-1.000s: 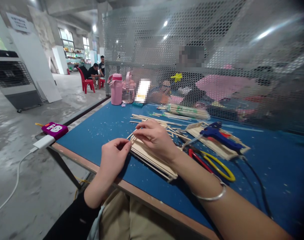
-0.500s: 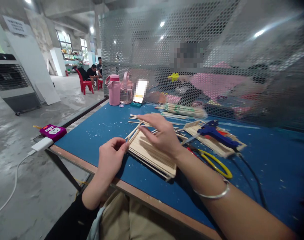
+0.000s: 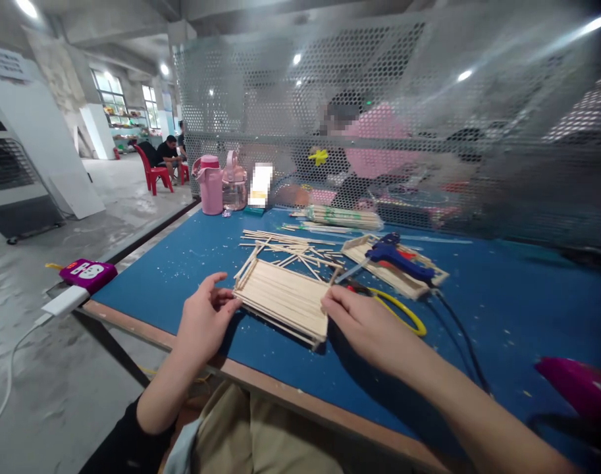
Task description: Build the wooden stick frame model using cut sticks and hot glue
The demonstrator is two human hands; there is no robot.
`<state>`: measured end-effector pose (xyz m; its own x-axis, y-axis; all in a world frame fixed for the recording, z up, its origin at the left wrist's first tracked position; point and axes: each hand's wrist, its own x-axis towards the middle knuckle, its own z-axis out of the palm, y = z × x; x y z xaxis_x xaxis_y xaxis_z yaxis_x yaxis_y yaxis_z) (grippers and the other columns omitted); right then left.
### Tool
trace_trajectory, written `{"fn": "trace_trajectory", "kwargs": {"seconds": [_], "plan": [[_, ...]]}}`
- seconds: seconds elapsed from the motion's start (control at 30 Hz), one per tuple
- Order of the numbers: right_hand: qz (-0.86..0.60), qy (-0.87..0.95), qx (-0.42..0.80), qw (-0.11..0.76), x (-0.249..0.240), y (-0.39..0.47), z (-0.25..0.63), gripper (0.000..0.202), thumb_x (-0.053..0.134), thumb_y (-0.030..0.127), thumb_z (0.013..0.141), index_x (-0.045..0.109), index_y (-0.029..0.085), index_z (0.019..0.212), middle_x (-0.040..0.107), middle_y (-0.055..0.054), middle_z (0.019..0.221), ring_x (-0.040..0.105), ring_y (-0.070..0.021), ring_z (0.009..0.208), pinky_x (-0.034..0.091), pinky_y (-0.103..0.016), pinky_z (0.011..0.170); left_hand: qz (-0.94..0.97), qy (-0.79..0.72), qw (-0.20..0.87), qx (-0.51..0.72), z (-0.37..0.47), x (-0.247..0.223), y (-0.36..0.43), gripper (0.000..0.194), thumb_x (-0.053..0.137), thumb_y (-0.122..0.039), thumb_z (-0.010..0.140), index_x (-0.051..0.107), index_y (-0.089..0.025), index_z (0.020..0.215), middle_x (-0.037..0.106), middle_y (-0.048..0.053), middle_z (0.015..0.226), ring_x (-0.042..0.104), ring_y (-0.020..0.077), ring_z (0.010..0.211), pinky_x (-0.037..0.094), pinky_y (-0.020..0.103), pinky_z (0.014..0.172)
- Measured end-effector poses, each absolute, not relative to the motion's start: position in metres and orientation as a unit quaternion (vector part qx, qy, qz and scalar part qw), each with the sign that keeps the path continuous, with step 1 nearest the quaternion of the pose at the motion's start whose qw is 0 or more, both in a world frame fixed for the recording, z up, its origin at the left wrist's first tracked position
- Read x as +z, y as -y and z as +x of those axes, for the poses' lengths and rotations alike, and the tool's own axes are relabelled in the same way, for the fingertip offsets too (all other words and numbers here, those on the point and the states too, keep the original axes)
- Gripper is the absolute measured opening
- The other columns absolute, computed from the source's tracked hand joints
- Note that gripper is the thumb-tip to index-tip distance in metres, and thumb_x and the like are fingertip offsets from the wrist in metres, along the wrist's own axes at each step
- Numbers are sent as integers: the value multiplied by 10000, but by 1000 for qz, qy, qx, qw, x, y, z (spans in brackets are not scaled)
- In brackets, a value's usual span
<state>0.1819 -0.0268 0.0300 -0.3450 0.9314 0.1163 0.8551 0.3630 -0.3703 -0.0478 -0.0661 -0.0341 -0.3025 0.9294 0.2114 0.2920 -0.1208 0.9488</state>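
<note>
A rectangular piece made of thin wooden sticks (image 3: 283, 296) is at the near part of the blue table, with a raised edge of sticks at its left end. My left hand (image 3: 206, 316) pinches its left corner between thumb and fingers. At the right end, my right hand (image 3: 359, 319) has its fingers closed on the piece's edge. Loose wooden sticks (image 3: 300, 249) lie crossed just behind it. A blue glue gun (image 3: 401, 257) rests on a second stick frame (image 3: 413, 286) to the right, with yellow-handled pliers (image 3: 403, 313) beside it.
A pink thermos (image 3: 210, 187), a clear pink jug (image 3: 234, 184) and a phone (image 3: 261, 185) stand at the back left. Bundled sticks (image 3: 344, 217) lie before a perforated screen (image 3: 280, 125), with a person behind it. A purple power block (image 3: 87, 273) sits at the left edge.
My right hand has moved from above the piece's left end to its right edge and now grips it. My left hand stays at the left corner. The view has shifted to the right.
</note>
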Motion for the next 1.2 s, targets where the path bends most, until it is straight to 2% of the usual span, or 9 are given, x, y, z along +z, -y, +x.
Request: {"fn": "trace_trajectory", "kwargs": {"seconds": [0.17,0.33,0.53,0.67,0.73,0.83,0.93,1.07,1.2], "plan": [[-571,794,118,170,22,17,186,198,310,278,850,402,218,685,563,-11,650,510,-148,593,314,-233,520,505,-583,323,548,-48,-38,71,449,604,-248,715,454,-181,1133,643,7,763,622,147,733,485,298,723],[-621,775,86,79,9,38,193,130,492,278,763,376,227,732,557,-1,631,498,-155,549,255,-237,484,508,-588,329,537,-46,-34,71,480,601,-199,700,448,-174,1154,656,15,781,623,147,741,478,312,754],[-619,777,78,89,-4,44,206,97,424,167,764,367,223,709,548,0,604,504,-152,526,294,-245,509,525,-590,319,524,-36,-31,73,558,595,-182,700,419,-169,1229,667,12,754,628,149,702,485,312,730],[-623,767,71,135,-3,36,227,127,485,231,731,382,229,658,529,16,538,492,-159,480,317,-250,478,561,-548,344,516,-33,-31,77,607,592,-160,700,389,-180,1272,683,12,761,637,145,719,486,302,743],[-627,754,59,188,1,40,228,135,528,301,720,425,232,669,518,23,518,489,-163,458,328,-255,457,560,-551,331,523,-37,-30,78,531,587,-172,713,440,-181,1223,680,11,767,633,137,715,483,279,721],[-597,734,68,316,5,54,205,123,514,343,757,515,222,736,544,14,559,491,-146,454,374,-255,456,538,-605,234,538,-45,-28,77,147,592,-240,734,606,-170,863,638,-9,665,582,117,612,449,228,606],[-515,749,119,399,2,68,164,131,483,293,796,581,206,788,626,-31,728,571,-156,617,445,-255,549,546,-620,192,530,-49,-27,74,138,623,-254,721,600,-175,610,597,-32,557,534,109,539,410,208,536],[-450,756,165,446,-13,72,120,200,458,260,840,630,190,916,643,-64,908,598,-176,868,466,-284,776,612,-581,168,510,-47,-33,76,121,594,-230,765,679,-202,683,681,-15,650,605,133,618,453,219,607],[-437,753,163,465,-23,69,109,222,453,254,860,652,194,937,636,-64,890,593,-181,858,466,-307,775,669,-536,124,500,-46,-41,80,204,505,-186,828,693,-208,903,716,43,872,644,152,784,479,239,730]]}}
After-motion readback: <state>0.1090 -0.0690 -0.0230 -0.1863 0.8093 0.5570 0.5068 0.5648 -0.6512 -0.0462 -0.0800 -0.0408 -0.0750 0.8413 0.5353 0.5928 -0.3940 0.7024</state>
